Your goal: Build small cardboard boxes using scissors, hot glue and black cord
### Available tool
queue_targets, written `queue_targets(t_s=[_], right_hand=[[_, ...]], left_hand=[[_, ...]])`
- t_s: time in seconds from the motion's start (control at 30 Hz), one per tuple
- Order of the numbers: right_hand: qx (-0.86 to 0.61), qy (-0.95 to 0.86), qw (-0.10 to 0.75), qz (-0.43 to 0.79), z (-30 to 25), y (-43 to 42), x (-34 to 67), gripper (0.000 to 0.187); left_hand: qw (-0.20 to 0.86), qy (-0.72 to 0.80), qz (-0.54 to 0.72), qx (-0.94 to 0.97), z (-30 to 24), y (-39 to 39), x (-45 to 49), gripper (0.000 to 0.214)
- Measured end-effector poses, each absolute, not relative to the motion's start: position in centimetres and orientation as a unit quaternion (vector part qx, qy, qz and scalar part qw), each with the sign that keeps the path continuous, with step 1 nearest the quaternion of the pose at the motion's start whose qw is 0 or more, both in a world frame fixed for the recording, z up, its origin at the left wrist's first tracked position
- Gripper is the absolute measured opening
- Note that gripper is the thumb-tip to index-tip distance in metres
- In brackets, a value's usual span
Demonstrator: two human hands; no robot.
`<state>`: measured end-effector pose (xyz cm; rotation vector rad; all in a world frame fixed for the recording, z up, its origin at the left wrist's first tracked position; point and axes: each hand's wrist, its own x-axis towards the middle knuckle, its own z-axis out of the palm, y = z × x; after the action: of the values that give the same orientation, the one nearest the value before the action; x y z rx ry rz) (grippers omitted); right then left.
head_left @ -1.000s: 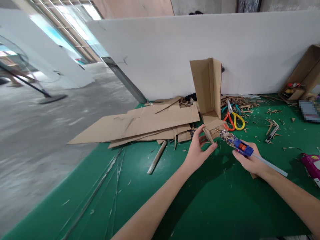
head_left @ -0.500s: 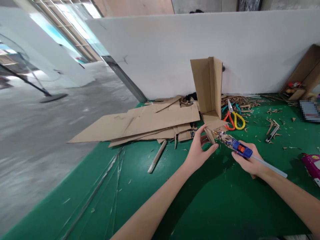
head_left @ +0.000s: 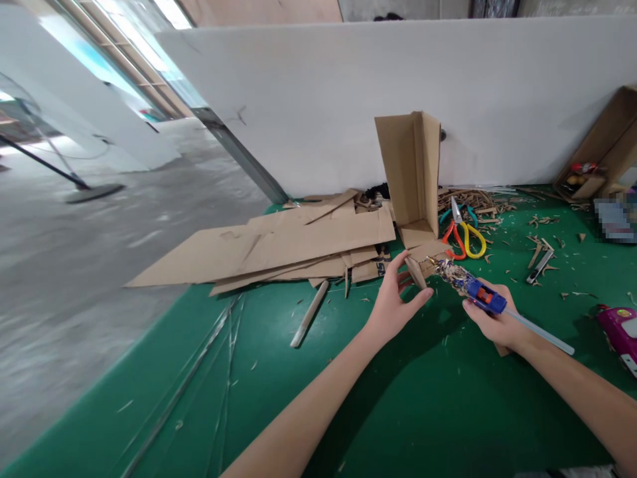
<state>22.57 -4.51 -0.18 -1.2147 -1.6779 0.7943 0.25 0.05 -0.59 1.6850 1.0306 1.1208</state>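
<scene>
My left hand (head_left: pixel 395 302) pinches a small folded cardboard piece (head_left: pixel 415 271) between thumb and fingers, just in front of the tall upright cardboard structure (head_left: pixel 411 172). My right hand (head_left: pixel 492 322) is closed on a blue glue gun (head_left: pixel 478 292) with a clear glue stick jutting out behind it. The gun's crusted nozzle points left at the small piece and nearly touches it. Both hands hover low over the green table (head_left: pixel 298 398).
Flat cardboard sheets (head_left: pixel 279 242) lie at the left of the structure, with a loose cardboard strip (head_left: pixel 309 313) in front. Orange and yellow scissors (head_left: pixel 462 232) and scraps lie to the right. A pink object (head_left: pixel 620 328) sits at the right edge, an open box (head_left: pixel 597 156) at the back right.
The glue gun's nozzle has edged left toward the small cardboard piece. My left hand keeps its grip in about the same place; the view has shifted slightly.
</scene>
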Motion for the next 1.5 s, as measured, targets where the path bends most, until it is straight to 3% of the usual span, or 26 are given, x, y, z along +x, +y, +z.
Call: queue_targets(t_s=[0.53, 1.5], right_hand=[[-0.492, -0.687, 0.409, 0.344, 0.6, -4.5, 22.5, 0.011], [-0.48, -0.688, 0.428, 0.336, -0.4, -4.3, 22.9, 0.015]], left_hand=[[0.428, 0.396, 0.445, 0.68, -0.6, -0.2, 0.3, 0.076], [0.437, 0.402, 0.436, 0.676, -0.9, -0.1, 0.1, 0.073]])
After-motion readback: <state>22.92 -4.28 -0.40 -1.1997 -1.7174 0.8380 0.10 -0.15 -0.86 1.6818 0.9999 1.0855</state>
